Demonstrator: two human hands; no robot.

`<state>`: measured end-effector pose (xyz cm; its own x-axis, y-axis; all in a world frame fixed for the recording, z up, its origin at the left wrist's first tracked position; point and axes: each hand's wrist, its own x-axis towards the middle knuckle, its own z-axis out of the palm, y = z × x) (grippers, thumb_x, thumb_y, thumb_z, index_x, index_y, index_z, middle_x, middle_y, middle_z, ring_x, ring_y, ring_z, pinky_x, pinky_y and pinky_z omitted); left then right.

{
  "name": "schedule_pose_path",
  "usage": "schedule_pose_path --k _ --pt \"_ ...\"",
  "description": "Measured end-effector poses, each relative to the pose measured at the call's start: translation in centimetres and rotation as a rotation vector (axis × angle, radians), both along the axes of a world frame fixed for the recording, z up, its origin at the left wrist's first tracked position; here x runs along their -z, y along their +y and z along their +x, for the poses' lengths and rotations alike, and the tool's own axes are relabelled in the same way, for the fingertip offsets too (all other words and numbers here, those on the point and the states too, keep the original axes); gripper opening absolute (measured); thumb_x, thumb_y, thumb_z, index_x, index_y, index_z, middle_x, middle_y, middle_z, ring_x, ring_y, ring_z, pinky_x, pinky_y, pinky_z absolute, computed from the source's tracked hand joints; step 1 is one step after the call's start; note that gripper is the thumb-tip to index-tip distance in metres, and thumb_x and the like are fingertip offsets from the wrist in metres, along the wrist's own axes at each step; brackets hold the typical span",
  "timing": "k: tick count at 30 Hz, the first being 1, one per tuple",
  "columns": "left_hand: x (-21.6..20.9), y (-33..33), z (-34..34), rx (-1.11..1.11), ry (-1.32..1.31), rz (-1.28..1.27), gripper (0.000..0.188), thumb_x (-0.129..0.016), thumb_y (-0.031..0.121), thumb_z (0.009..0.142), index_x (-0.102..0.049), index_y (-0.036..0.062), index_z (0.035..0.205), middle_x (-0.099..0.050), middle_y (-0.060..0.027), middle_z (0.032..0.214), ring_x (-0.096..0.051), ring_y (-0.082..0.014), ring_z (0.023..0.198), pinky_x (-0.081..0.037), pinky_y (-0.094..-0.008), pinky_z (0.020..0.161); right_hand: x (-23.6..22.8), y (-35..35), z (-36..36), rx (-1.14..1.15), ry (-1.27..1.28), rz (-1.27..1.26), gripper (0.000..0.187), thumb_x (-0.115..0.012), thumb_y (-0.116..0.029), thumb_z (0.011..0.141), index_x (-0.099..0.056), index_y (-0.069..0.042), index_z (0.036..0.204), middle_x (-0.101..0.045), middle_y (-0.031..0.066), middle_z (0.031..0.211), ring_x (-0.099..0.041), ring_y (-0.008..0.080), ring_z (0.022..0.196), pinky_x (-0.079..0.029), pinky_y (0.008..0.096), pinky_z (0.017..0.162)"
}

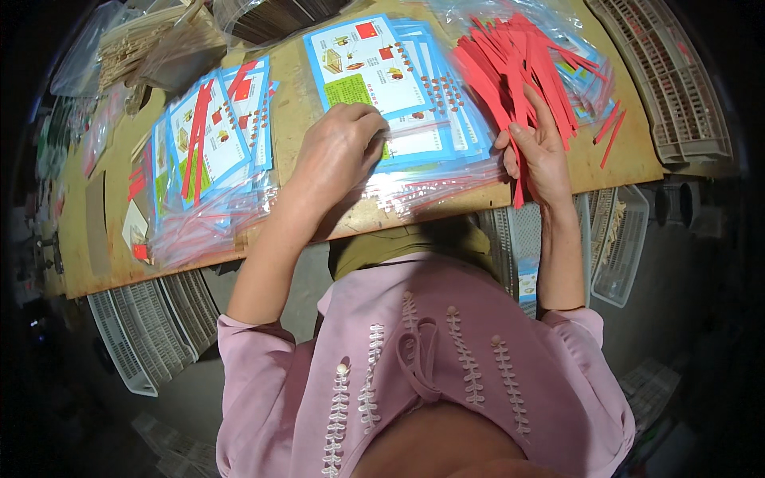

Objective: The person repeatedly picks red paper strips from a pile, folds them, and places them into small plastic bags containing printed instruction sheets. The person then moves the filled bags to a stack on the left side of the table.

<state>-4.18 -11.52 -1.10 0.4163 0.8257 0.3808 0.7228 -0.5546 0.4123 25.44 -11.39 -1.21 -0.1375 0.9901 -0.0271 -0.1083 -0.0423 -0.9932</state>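
My right hand (539, 151) pinches a red strip (518, 179) between thumb and fingers, at the near end of a fanned pile of red strips (550, 80). Toward the middle, my left hand (341, 147) is closed over the near edge of a printed picture card (370, 60) with a blue border. What its curled fingertips grip is hidden. That card tops a stack of similar cards in clear plastic bags (422, 191). On the left, more bagged cards (211, 135) lie with red strips (198, 143) across them.
Bundles of thin wooden sticks (159, 44) in plastic stand at the back left. A plastic basket (665, 72) is at the table's right end. Loose red strips (611, 131) lie near it. More crates (155, 327) are below the wooden table's (88, 275) front edge.
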Motion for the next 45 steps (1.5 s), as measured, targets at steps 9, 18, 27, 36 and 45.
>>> schedule_pose_path --k 9,18,27,36,45 --pt "-0.2 -0.6 1.5 -0.282 -0.314 0.149 0.006 -0.067 0.007 0.083 -0.068 0.0053 0.088 -0.069 -0.0113 0.086 -0.067 -0.0293 0.076 -0.054 -0.0383 0.067 -1.3 -1.1 -3.9 -0.140 -0.118 -0.104 0.028 -0.053 -0.009 0.099 -0.060 -0.003 0.125 -0.065 0.0057 0.082 -0.052 0.0041 0.047 -0.040 0.0167 0.041" --pt "1.5 -2.9 4.9 -0.172 -0.183 0.254 0.026 -0.072 0.008 0.079 -0.070 0.0084 0.105 -0.071 -0.0094 0.098 -0.069 -0.0256 0.086 -0.056 -0.0352 0.070 -0.4 0.1 -6.9 -0.154 -0.018 -0.284 0.019 -0.063 -0.017 0.095 -0.065 0.002 0.094 -0.068 0.0076 0.082 -0.057 0.0075 0.047 -0.042 0.0186 0.039" --pt "1.2 -2.4 4.2 -0.128 -0.407 -0.034 0.016 -0.071 0.009 0.081 -0.071 0.0044 0.096 -0.070 -0.0149 0.093 -0.068 -0.0300 0.081 -0.054 -0.0360 0.072 0.1 0.0 -7.4 -0.121 -0.085 -0.241 0.017 -0.065 -0.015 0.093 -0.066 0.002 0.090 -0.067 0.0062 0.077 -0.058 0.0070 0.048 -0.041 0.0183 0.040" --pt "1.1 -2.2 3.3 -0.298 -0.301 0.082 0.005 -0.063 0.007 0.083 -0.066 0.0042 0.086 -0.064 -0.0126 0.080 -0.064 -0.0317 0.073 -0.052 -0.0411 0.065 -0.1 -0.2 -7.5 -0.096 -0.181 -0.175 0.016 -0.068 -0.016 0.091 -0.068 0.000 0.089 -0.067 0.0057 0.075 -0.056 0.0062 0.047 -0.040 0.0196 0.041" --pt "0.5 -1.5 2.6 -0.384 -0.366 0.164 0.013 -0.065 0.005 0.082 -0.070 0.0075 0.094 -0.066 -0.0122 0.081 -0.066 -0.0290 0.071 -0.052 -0.0383 0.063 -1.7 -1.5 -6.6 0.026 -0.316 -0.007 0.021 -0.055 -0.009 0.097 -0.061 0.002 0.115 -0.070 0.0092 0.094 -0.052 0.0043 0.047 -0.040 0.0181 0.041"
